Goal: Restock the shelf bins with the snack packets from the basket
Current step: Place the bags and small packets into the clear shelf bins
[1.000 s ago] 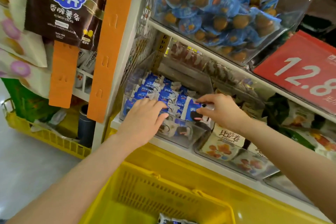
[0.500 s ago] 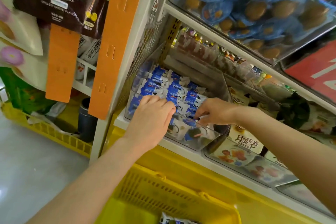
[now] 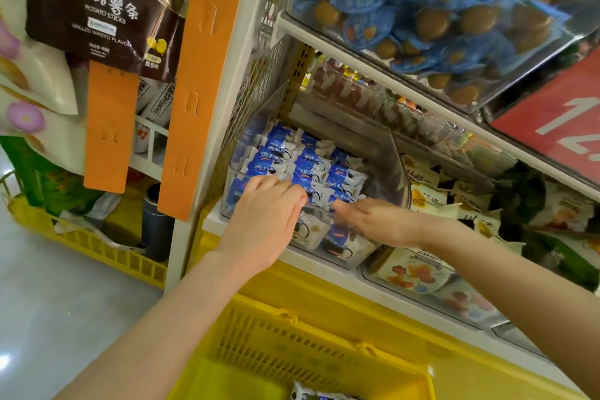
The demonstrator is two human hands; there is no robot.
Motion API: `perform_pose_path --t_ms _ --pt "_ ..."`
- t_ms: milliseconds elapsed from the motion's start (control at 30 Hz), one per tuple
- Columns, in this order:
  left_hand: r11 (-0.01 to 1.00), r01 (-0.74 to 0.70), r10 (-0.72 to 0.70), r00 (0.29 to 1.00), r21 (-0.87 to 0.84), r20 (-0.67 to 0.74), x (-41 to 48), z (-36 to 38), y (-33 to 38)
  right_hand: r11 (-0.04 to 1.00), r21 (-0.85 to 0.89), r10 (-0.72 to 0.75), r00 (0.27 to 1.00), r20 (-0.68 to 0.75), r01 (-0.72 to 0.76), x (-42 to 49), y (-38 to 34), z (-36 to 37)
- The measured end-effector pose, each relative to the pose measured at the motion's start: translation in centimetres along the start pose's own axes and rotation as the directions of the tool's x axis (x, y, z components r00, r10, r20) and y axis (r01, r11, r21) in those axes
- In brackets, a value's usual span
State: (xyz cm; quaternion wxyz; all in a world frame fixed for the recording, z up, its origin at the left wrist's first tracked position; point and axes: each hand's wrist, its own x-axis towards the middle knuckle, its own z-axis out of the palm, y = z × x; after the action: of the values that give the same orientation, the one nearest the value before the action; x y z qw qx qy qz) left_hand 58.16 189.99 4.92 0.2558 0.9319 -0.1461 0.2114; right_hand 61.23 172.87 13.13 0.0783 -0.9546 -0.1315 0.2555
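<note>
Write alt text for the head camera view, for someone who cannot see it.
A left hand and a right hand touch rows of blue packets in a clear bin at a shop display. Below them, a yellow basket holds a few more of them.

Blue-white snack packets (image 3: pixel 311 169) rowed in clear bin (image 3: pixel 398 169), yellow basket (image 3: pixel 292 351) below

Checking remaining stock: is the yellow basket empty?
No, blue-and-white snack packets lie in the yellow basket, visible at the bottom edge of the head view.
</note>
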Motion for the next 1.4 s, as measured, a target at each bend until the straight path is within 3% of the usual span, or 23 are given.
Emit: perform_pose_path --t_ms 100,200,367,467,600,767,933,1000,1067,1233,1400 --pt "1.000 0.010 -0.010 1.000 0.007 0.020 -0.1 0.0 0.1 0.992 -0.123 -0.003 1.000 -0.029 -0.001 -0.6 -0.1 0.7" --pt "0.999 -0.006 0.004 0.999 0.039 0.047 -0.6 -0.3 0.0 0.996 -0.035 -0.087 0.982 -0.168 0.082 -1.7 0.3 1.9" --pt "0.998 -0.034 0.033 0.999 0.053 0.017 -2.6 -0.7 0.4 0.975 -0.118 -0.222 0.831 -0.510 0.188 -4.7 2.8 6.0" --pt "1.000 0.018 -0.017 0.999 0.018 -0.044 -5.2 -0.3 1.2 0.954 -0.172 -0.298 0.731 -0.614 0.245 -6.5 4.2 9.0" --pt "0.997 0.042 -0.040 0.999 0.058 -0.027 -9.3 1.8 1.5 0.963 -0.090 -0.241 0.669 -0.703 0.253 -7.8 6.6 14.0" --pt "0.956 0.250 -0.275 0.946 0.156 0.174 -14.8 5.3 0.1 0.991 0.052 -0.074 0.845 -0.529 0.120 -7.0 9.9 22.9" --pt "0.812 0.548 -0.584 0.760 0.202 0.284 -18.5 7.1 -3.4 0.995 0.036 0.096 0.982 -0.162 -0.091 -4.2 14.3 31.4" --pt "0.740 0.650 -0.663 0.666 0.171 0.341 -19.7 7.7 -4.6 0.984 0.083 0.157 0.987 0.019 -0.158 -3.2 15.7 33.9" --pt "0.705 0.700 -0.678 0.617 0.116 0.398 -20.5 8.3 -5.2 0.968 0.109 0.208 0.967 0.150 -0.225 -2.7 17.2 36.0" --pt "0.711 0.700 -0.680 0.657 0.073 0.325 -20.8 9.3 -5.4 0.950 0.040 0.291 0.922 0.255 -0.310 -2.0 19.6 39.8" --pt "0.735 0.674 -0.665 0.693 0.077 0.279 -20.9 9.4 -5.4 0.933 0.022 0.347 0.915 0.206 -0.359 -1.0 19.6 41.1"
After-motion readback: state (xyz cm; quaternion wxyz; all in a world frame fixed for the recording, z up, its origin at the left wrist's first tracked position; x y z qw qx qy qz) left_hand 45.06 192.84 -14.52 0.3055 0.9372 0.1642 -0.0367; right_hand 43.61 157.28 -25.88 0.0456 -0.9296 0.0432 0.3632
